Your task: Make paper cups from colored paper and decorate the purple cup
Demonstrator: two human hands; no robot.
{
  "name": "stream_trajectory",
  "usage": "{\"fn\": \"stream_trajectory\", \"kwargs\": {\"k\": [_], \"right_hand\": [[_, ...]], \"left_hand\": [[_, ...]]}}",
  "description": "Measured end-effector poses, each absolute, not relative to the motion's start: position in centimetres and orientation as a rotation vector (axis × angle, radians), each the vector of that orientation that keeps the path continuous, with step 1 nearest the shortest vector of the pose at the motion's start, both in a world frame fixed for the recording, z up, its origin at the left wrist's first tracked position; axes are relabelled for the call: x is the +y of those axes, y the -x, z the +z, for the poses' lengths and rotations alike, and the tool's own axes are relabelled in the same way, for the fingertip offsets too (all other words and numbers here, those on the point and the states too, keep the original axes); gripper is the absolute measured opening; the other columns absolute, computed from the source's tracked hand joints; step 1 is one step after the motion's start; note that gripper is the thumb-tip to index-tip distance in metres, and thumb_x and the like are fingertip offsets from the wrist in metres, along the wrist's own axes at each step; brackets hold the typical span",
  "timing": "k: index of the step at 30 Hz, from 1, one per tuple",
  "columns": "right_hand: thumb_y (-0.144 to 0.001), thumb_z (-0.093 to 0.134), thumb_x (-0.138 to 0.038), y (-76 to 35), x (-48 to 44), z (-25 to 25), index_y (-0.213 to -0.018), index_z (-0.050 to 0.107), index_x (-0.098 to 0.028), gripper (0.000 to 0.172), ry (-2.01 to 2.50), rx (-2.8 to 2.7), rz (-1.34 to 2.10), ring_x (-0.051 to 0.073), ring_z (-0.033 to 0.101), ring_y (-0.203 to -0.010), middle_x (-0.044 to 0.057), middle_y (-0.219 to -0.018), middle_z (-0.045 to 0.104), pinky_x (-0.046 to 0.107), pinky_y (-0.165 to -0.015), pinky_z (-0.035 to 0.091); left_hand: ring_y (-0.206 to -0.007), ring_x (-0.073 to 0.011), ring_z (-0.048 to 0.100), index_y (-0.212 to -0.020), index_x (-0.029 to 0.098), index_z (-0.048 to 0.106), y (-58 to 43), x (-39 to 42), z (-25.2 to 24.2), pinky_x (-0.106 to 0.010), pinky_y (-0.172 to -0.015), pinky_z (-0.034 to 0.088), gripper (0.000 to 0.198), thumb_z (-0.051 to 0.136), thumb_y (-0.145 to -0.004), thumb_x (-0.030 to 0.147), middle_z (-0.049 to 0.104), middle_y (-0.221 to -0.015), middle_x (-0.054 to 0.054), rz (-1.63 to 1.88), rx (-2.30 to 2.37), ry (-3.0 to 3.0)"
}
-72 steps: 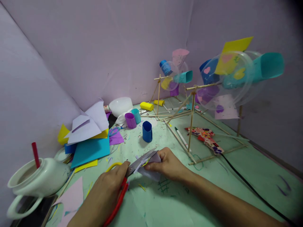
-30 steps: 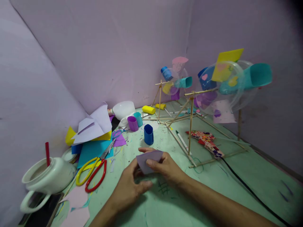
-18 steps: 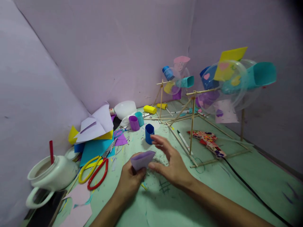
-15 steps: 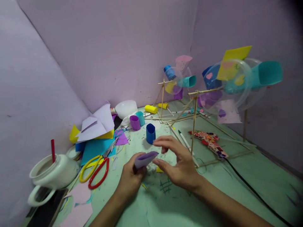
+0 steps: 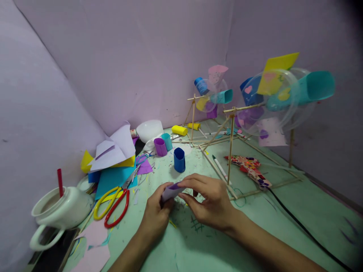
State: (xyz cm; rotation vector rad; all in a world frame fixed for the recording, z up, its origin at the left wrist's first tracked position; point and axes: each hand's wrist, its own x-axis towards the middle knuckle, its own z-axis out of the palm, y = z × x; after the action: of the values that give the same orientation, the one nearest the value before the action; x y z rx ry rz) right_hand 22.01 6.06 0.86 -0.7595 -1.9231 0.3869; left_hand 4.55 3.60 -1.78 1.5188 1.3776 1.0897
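A small rolled piece of purple paper (image 5: 171,192), paler on the side toward me, is held over the table. My left hand (image 5: 159,206) grips its left end with fingers wrapped round it. At the other end, my right hand (image 5: 208,200) pinches the paper's edge between thumb and fingers. Just beyond my hands a dark blue paper tube (image 5: 179,160) stands upright. Farther back, a purple paper tube (image 5: 160,147) and a teal paper tube (image 5: 167,141) stand side by side.
Scissors (image 5: 124,193) with yellow and red handles lie left, beside stacked paper sheets (image 5: 116,177) and a white pot (image 5: 62,207). To the right are a patterned glue gun (image 5: 251,170) with a black cord and two stick-framed wheels (image 5: 279,102) (image 5: 212,94) carrying paper cups.
My right hand has moved left and closed on the right end of the purple paper. My left hand keeps its hold. The view has shifted slightly.
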Motion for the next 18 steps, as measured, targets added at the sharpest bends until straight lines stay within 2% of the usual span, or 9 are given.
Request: {"fn": "stream_trajectory", "kwargs": {"k": [5, 9, 12, 15, 18], "right_hand": [[-0.078, 0.063, -0.020, -22.0, 6.1, 0.9, -0.098, 0.069, -0.021, 0.022, 0.835, -2.081, 0.482, 0.017, 0.067, -0.072, 0.006, -0.091, 0.073, 0.023, -0.061, 0.049], [-0.074, 0.069, -0.029, -22.0, 6.3, 0.9, -0.096, 0.072, -0.022, 0.023, 0.917, -2.251, 0.513, 0.017, 0.065, -0.061, 0.006, -0.079, 0.072, 0.025, -0.056, 0.045], [-0.078, 0.066, -0.035, -21.8, 6.6, 0.7, -0.092, 0.074, -0.020, 0.021, 0.881, -2.265, 0.529, 0.019, 0.065, -0.062, 0.006, -0.074, 0.072, 0.026, -0.056, 0.044], [-0.086, 0.055, -0.029, -21.8, 6.7, 0.5, -0.093, 0.075, -0.020, 0.023, 0.845, -2.227, 0.576, 0.019, 0.067, -0.070, 0.009, -0.084, 0.073, 0.027, -0.062, 0.047], [-0.087, 0.053, -0.026, -21.9, 6.7, 0.6, -0.092, 0.075, -0.020, 0.023, 0.775, -2.198, 0.663, 0.019, 0.068, -0.077, 0.010, -0.094, 0.072, 0.028, -0.068, 0.049]], "left_hand": [[-0.109, -0.0250, 0.057, -0.114, 0.015, 0.057, -4.4, 3.5, -1.6, -0.041, -0.097, 0.043, 0.036, 0.052, -0.078, 0.015, 0.062, -0.116, -0.012, 1.107, 1.493, -1.718], [-0.119, -0.0265, 0.051, -0.123, 0.014, 0.055, -4.0, 3.4, -1.6, -0.041, -0.101, 0.041, 0.046, 0.049, -0.077, 0.013, 0.055, -0.126, -0.015, 1.153, 1.507, -1.936], [-0.123, -0.0294, 0.049, -0.125, 0.013, 0.056, -3.7, 3.1, -1.2, -0.042, -0.103, 0.040, 0.048, 0.057, -0.078, 0.021, 0.054, -0.130, -0.017, 1.129, 1.478, -1.956], [-0.124, -0.0304, 0.048, -0.127, 0.017, 0.055, -3.2, 2.9, -0.9, -0.040, -0.099, 0.042, 0.051, 0.062, -0.079, 0.034, 0.053, -0.133, -0.015, 1.204, 1.400, -1.725], [-0.122, -0.0297, 0.050, -0.130, 0.019, 0.052, -2.6, 3.2, -0.9, -0.038, -0.095, 0.045, 0.057, 0.063, -0.078, 0.041, 0.054, -0.134, -0.013, 1.350, 1.253, -1.329]]}}
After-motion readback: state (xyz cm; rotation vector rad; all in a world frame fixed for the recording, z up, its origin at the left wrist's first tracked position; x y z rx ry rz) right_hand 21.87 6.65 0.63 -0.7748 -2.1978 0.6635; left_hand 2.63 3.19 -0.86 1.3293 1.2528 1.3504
